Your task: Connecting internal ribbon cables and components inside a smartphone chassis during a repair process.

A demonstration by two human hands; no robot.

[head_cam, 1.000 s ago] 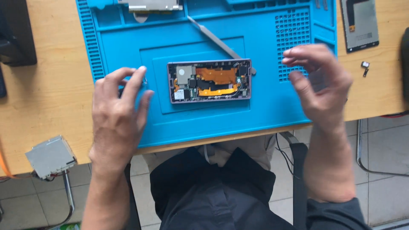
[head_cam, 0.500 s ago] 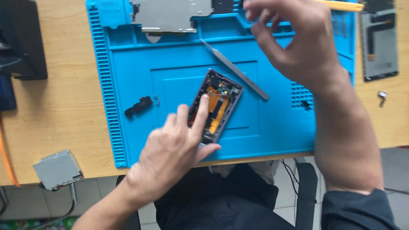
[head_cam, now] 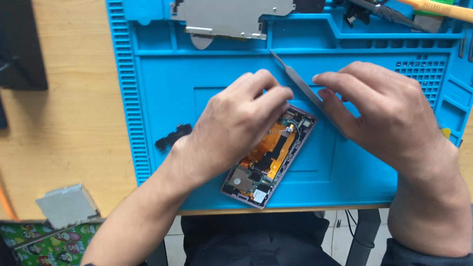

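1. My left hand [head_cam: 236,118] lies palm-down, fingers curled, resting on the opened phone [head_cam: 268,160], gripping nothing.
2. My right hand [head_cam: 384,111] arches beside it, fingertips touching the tweezers [head_cam: 300,86], not closed.

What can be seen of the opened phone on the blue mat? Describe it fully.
The opened phone lies flat and diagonal on the blue mat, back cover off. Its slim greyish frame surrounds orange flex ribbons, black connectors, a metal shield and a white sticker. The left hand rests over its upper part; the right hand hovers beside it, near the tweezers.
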